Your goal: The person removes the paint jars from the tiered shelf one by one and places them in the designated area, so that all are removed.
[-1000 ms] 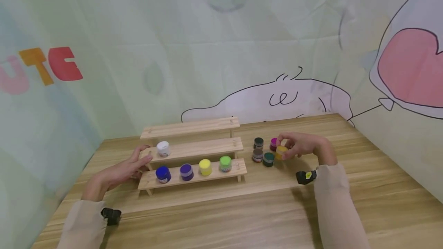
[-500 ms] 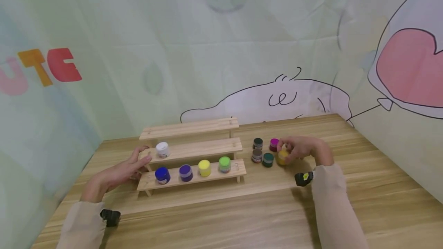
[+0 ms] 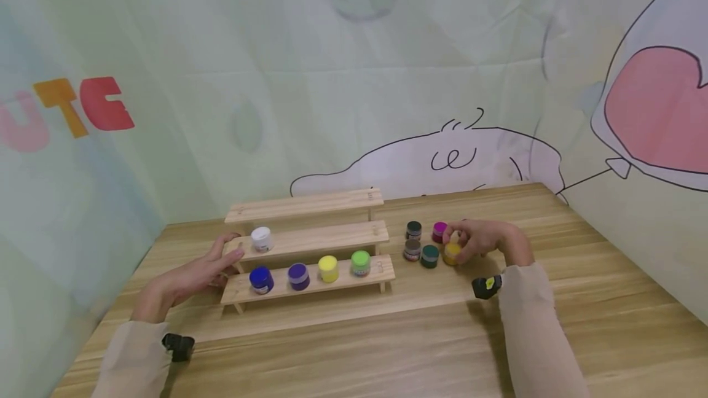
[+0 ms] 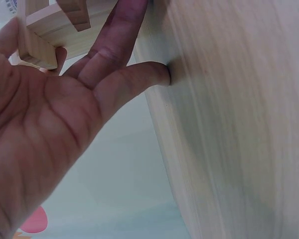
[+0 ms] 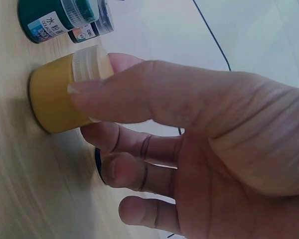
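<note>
My right hand (image 3: 482, 238) pinches an ochre-yellow paint jar (image 3: 452, 254) with a clear lid, thumb on the near side and fingertips opposite. The right wrist view shows the jar (image 5: 57, 94) upright, its base right at the table. Close beside it are a dark green jar (image 3: 429, 256) and a magenta jar (image 3: 439, 232). At the left end of a three-step wooden rack (image 3: 326, 239), my left hand (image 3: 199, 270) grips the middle step, thumb on top. In the left wrist view, other fingers of that hand (image 4: 50, 109) reach down to the tabletop.
A black jar (image 3: 413, 230) and a brown jar (image 3: 412, 249) stand between rack and right hand. Blue (image 3: 261, 279), purple (image 3: 298, 276), yellow (image 3: 328, 269) and light green jars (image 3: 361, 263) line the lowest step. The middle step bears a white jar (image 3: 262, 239). Behind hangs a printed curtain (image 3: 354, 78).
My right hand has shifted the ochre-yellow jar a little toward me and slightly right, away from the magenta jar. My left hand has stayed on the rack.
</note>
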`<state>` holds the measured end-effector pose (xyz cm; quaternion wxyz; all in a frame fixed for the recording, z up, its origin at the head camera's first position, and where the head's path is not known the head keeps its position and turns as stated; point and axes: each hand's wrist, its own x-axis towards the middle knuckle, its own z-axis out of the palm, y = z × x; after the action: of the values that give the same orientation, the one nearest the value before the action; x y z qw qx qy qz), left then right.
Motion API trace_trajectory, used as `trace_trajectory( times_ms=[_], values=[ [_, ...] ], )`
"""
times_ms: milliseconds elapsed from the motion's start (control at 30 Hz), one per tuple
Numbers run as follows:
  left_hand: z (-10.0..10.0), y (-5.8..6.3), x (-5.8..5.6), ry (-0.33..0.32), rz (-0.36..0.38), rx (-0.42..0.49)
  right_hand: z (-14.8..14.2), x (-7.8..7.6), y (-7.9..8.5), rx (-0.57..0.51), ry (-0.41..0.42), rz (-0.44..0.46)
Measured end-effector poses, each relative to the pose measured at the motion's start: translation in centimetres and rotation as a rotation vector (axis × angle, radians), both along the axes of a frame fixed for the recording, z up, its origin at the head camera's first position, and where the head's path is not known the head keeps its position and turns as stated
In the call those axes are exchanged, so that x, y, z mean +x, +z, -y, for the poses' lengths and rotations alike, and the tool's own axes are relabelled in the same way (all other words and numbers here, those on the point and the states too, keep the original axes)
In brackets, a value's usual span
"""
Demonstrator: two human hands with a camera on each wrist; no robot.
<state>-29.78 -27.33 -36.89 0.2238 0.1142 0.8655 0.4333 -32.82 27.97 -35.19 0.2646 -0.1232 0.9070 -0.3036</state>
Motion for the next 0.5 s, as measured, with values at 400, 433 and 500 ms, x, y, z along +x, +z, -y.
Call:
trace_trajectory(
  times_ms=[400,433,500],
  values=[
    [0.01,0.21,-0.07,-0.002,0.013,-0.004,-0.09,-0.11,0.66,-0.076,-0.009,-0.010],
    [0.02,0.19,-0.08,-0.002,0.013,-0.005,-0.07,-0.08,0.70,-0.079,-0.009,-0.009],
    [0.05,0.15,-0.13,-0.004,0.016,-0.005,0.01,0.02,0.83,-0.082,-0.010,-0.014]
  ],
)
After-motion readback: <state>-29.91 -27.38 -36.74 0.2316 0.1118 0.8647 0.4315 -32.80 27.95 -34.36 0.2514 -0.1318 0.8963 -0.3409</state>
